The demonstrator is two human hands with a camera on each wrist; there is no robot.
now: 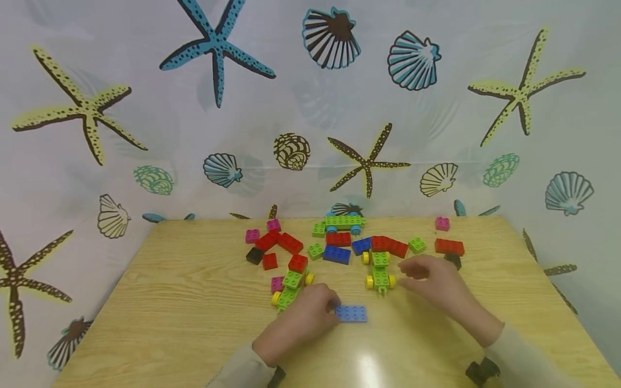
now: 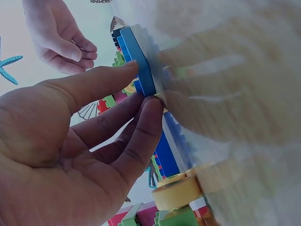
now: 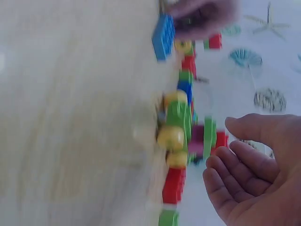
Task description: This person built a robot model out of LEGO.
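Observation:
A flat light-blue brick (image 1: 351, 313) lies on the wooden table (image 1: 184, 302) near the front middle. My left hand (image 1: 332, 307) pinches its left end between thumb and fingers; in the left wrist view the brick (image 2: 138, 61) sits between my thumb and fingertips (image 2: 153, 106). My right hand (image 1: 405, 272) hovers just right of a green car with yellow wheels (image 1: 380, 272), fingers loosely curled and holding nothing. In the right wrist view that hand (image 3: 244, 160) is apart from the car (image 3: 176, 122), and the blue brick (image 3: 163, 36) shows beyond it.
A second green build with yellow wheels (image 1: 291, 285) stands beside my left hand. Behind it lie loose red (image 1: 289, 242), blue (image 1: 337, 254), green (image 1: 417, 245), magenta (image 1: 442, 223) and black (image 1: 254, 255) bricks and a green car with blue wheels (image 1: 344, 222). A seashell curtain (image 1: 310, 108) backs the table.

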